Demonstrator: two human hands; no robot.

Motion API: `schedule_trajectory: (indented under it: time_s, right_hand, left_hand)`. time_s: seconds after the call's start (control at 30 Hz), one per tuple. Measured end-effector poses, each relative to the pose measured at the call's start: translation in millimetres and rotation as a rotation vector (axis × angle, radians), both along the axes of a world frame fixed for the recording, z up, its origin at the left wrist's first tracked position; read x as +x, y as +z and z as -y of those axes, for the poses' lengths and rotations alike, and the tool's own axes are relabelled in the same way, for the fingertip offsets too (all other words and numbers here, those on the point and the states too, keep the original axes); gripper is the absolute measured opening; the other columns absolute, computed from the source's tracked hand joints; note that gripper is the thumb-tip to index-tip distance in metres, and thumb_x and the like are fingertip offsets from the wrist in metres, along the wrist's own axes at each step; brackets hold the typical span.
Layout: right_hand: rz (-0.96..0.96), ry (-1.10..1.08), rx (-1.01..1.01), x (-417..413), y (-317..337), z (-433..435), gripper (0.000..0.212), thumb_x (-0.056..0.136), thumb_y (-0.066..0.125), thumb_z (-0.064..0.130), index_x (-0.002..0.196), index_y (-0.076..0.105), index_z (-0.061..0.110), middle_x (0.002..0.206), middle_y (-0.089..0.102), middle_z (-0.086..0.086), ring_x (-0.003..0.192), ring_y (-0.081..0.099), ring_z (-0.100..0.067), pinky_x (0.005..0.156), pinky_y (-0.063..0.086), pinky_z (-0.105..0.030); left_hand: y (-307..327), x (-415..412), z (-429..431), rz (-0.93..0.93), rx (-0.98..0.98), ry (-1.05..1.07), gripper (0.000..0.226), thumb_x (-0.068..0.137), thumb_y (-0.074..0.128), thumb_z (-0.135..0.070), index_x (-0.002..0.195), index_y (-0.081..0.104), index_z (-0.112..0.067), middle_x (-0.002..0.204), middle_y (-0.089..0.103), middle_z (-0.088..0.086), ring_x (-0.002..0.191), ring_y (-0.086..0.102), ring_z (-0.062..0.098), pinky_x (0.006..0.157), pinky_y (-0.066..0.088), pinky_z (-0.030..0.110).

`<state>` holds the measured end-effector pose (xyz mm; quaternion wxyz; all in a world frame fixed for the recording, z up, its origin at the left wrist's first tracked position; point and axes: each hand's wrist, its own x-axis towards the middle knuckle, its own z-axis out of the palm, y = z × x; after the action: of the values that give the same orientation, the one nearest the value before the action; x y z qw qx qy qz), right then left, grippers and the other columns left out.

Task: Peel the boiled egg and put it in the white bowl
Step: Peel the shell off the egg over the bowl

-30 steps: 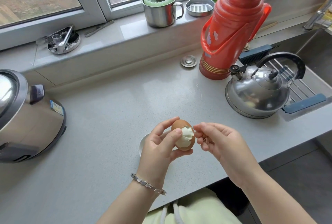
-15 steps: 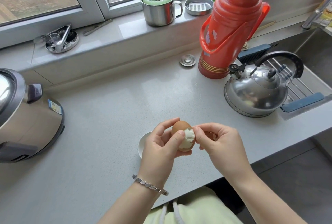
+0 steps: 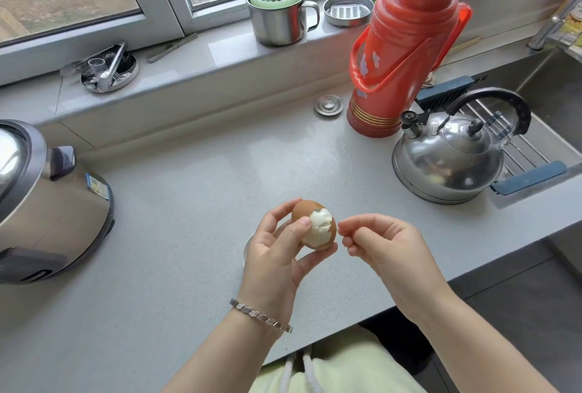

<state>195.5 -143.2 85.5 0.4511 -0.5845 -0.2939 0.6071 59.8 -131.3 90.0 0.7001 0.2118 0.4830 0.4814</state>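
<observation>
My left hand (image 3: 277, 254) grips a brown boiled egg (image 3: 315, 224) above the grey counter. A patch of shell is gone on the egg's right side and bare white shows there. My right hand (image 3: 382, 244) sits just right of the egg, thumb and forefinger pinched together at the egg's edge; whether a shell bit is between them I cannot tell. The white bowl (image 3: 246, 249) stands on the counter under my left hand, and only a sliver of its left rim shows.
A steel kettle (image 3: 447, 162) and a red thermos (image 3: 406, 46) stand at the right, by the sink rack (image 3: 519, 147). A rice cooker (image 3: 44, 200) fills the left. A steel mug (image 3: 278, 18) and small dishes line the windowsill. The counter's front edge (image 3: 441, 292) runs close below my hands.
My right hand went to the egg's bare patch, then drew slightly right with fingertips pinched. The peeled white area looks a bit larger. My left hand kept its grip on the egg.
</observation>
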Motion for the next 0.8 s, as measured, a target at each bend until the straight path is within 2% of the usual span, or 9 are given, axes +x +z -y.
schedule_trajectory:
  time_s: [0.07,0.13,0.2,0.23,0.37,0.53,0.6,0.7,0.8]
  right_hand:
    - [-0.019,0.003,-0.022,-1.2,-0.1,-0.2,0.027,0.083,0.052,-0.004,0.071,0.072,0.009,0.063,0.066,-0.001,0.057,0.057,-0.007,0.062,0.051,-0.016]
    - [-0.025,0.013,-0.012,-3.4,-0.1,0.5,0.009,0.079,0.064,0.011,0.079,0.073,0.010,0.068,0.067,-0.002,0.062,0.058,-0.007,0.067,0.050,-0.020]
    - [0.016,0.031,0.023,-5.9,1.0,2.4,0.020,0.069,0.071,0.027,0.083,0.073,0.014,0.067,0.067,0.004,0.061,0.058,-0.004,0.065,0.050,-0.017]
    - [0.049,0.030,0.048,-6.8,1.1,3.3,0.020,0.067,0.072,0.028,0.084,0.073,0.016,0.064,0.067,0.006,0.059,0.057,-0.001,0.062,0.048,-0.013]
    - [0.151,0.016,0.151,-10.9,4.3,5.7,0.008,0.077,0.069,0.016,0.083,0.073,0.019,0.054,0.065,0.016,0.052,0.057,0.006,0.053,0.040,-0.004]
    - [0.329,0.029,0.231,-14.2,-5.4,7.6,0.018,0.082,0.063,0.021,0.077,0.073,0.035,0.069,0.066,0.005,0.062,0.059,-0.001,0.061,0.043,-0.011]
    - [0.371,0.027,0.248,-14.9,-8.5,7.9,0.024,0.084,0.061,0.021,0.074,0.073,0.039,0.077,0.068,0.006,0.067,0.060,-0.005,0.064,0.046,-0.015]
    - [0.355,0.023,0.252,-15.0,-6.8,6.7,0.024,0.084,0.061,0.018,0.075,0.073,0.036,0.077,0.068,0.009,0.064,0.059,-0.004,0.062,0.045,-0.013]
    - [0.220,-0.023,0.183,-12.1,-4.2,4.1,0.019,0.083,0.062,0.011,0.078,0.074,0.025,0.060,0.068,0.010,0.053,0.055,0.001,0.056,0.044,-0.009]
  left_hand:
    - [0.6,0.7,0.8,-0.003,0.016,0.009,0.025,0.071,0.061,-0.007,0.095,0.060,-0.013,0.095,0.066,0.018,0.081,0.066,0.028,0.063,0.058,0.035]
    - [0.8,1.6,1.3,-0.020,0.027,0.019,0.026,0.072,0.061,-0.005,0.097,0.058,-0.012,0.097,0.066,0.018,0.079,0.068,0.025,0.066,0.059,0.037]
    - [0.8,3.1,1.7,-0.033,0.031,0.036,0.023,0.077,0.059,0.000,0.097,0.058,-0.011,0.096,0.066,0.018,0.077,0.069,0.023,0.068,0.059,0.038]
    - [0.9,3.8,2.1,-0.036,0.030,0.045,0.022,0.079,0.058,0.002,0.097,0.058,-0.010,0.095,0.066,0.018,0.076,0.069,0.022,0.068,0.059,0.038]
    - [1.1,6.5,4.2,-0.067,0.010,0.079,0.024,0.079,0.059,0.004,0.098,0.057,-0.009,0.094,0.066,0.017,0.071,0.069,0.019,0.066,0.059,0.037]
    - [0.6,8.7,6.4,-0.132,0.003,0.110,0.025,0.077,0.063,0.003,0.097,0.057,-0.009,0.094,0.066,0.017,0.070,0.068,0.019,0.063,0.059,0.035]
    - [1.0,9.7,6.7,-0.139,0.001,0.126,0.025,0.077,0.063,0.003,0.099,0.056,-0.007,0.095,0.066,0.018,0.068,0.068,0.018,0.062,0.059,0.035]
    - [1.7,9.6,6.3,-0.141,0.007,0.129,0.027,0.076,0.063,0.002,0.100,0.056,-0.005,0.097,0.066,0.020,0.070,0.068,0.020,0.062,0.059,0.035]
    - [2.6,9.1,5.6,-0.123,0.005,0.113,0.028,0.074,0.064,0.000,0.101,0.056,-0.005,0.095,0.067,0.018,0.071,0.068,0.022,0.063,0.059,0.037]
